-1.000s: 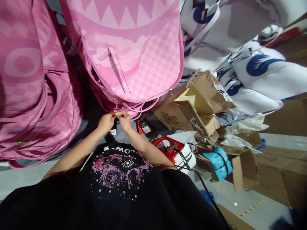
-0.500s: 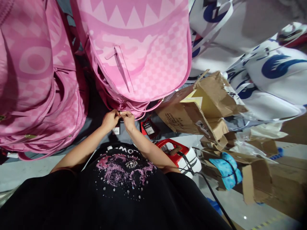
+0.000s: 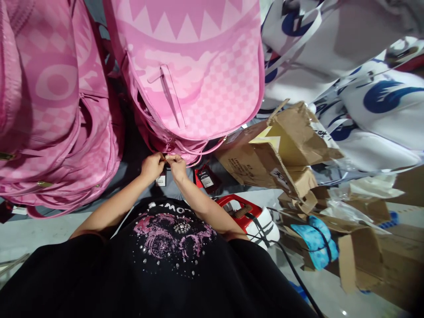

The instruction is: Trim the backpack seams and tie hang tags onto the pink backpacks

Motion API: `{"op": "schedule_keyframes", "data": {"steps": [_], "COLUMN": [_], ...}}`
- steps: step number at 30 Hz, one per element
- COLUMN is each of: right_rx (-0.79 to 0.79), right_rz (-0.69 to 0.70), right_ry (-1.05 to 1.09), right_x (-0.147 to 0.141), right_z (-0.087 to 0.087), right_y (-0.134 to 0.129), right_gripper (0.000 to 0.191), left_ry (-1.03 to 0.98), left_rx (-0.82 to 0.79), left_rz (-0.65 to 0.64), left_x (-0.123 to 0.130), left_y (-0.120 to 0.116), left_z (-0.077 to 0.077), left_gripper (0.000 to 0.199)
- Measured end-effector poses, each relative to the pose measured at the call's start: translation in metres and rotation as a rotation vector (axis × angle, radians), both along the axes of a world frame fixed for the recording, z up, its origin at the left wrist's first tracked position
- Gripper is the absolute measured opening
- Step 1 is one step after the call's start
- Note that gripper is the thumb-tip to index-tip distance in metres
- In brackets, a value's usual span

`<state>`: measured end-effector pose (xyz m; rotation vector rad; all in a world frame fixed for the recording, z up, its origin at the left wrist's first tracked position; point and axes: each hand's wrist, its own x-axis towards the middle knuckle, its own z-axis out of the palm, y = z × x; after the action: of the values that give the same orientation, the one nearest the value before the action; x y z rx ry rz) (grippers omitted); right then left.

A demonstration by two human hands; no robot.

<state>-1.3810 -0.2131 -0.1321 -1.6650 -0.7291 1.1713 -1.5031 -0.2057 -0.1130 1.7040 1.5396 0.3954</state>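
A large pink backpack [image 3: 205, 84] with a zigzag tooth print and checks lies in front of me. At its near end, my left hand [image 3: 153, 167] and my right hand [image 3: 177, 166] meet with fingertips pinched together. What sits between the fingers is too small to make out. Just below them hangs a black tag with a white barcode label [image 3: 160, 180]. A pink strap loop [image 3: 212, 149] curves out beside my right hand. To its right lies a dark red and black tag [image 3: 206, 179], apart from the fingers.
More pink backpacks [image 3: 56, 115] are piled at left. On the right are an open cardboard box [image 3: 245, 163], white bags with blue prints [image 3: 384, 97], a red and white tool [image 3: 238, 210], a strapped blue bundle [image 3: 316, 243] and further torn cartons [image 3: 364, 260]. A black cable [image 3: 294, 269] runs along the floor.
The view has shifted slightly, so the surroundings sit a little differently. Both hands stay pinched at the same spot by the backpack's near end.
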Motion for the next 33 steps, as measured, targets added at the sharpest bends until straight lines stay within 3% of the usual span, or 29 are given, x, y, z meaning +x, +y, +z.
{"op": "schedule_keyframes", "data": {"steps": [13,17,23,26,29,33], "right_rx": [-0.01,-0.016,-0.011,-0.025,-0.075,-0.212], "right_rz": [0.043,0.06,0.168,0.205,0.091,-0.073], "right_ry": [-0.056,-0.086,-0.099,-0.142,-0.285,-0.462], "right_x": [-0.005,-0.004,0.001,0.038,0.105,0.187], "right_z": [0.001,0.001,0.006,0.013,0.015,0.001], "right_y": [0.0,0.003,0.001,-0.017,-0.038,-0.036], "right_gripper": [0.011,0.016,0.015,0.02,0.03,0.023], "left_ry": [0.105,0.16,0.167,0.139,0.063,-0.072], "left_rx": [0.047,0.11,0.174,0.225,0.298,0.188], "left_rz": [0.001,0.064,0.097,0.126,0.142,-0.116], "left_x": [-0.001,0.002,0.004,-0.001,0.0,0.041], "left_y": [-0.003,-0.007,-0.011,-0.022,-0.046,-0.074], "left_z": [0.004,0.003,0.001,0.002,0.005,0.006], "left_gripper": [0.024,0.021,0.018,0.034,0.046,0.028]}}
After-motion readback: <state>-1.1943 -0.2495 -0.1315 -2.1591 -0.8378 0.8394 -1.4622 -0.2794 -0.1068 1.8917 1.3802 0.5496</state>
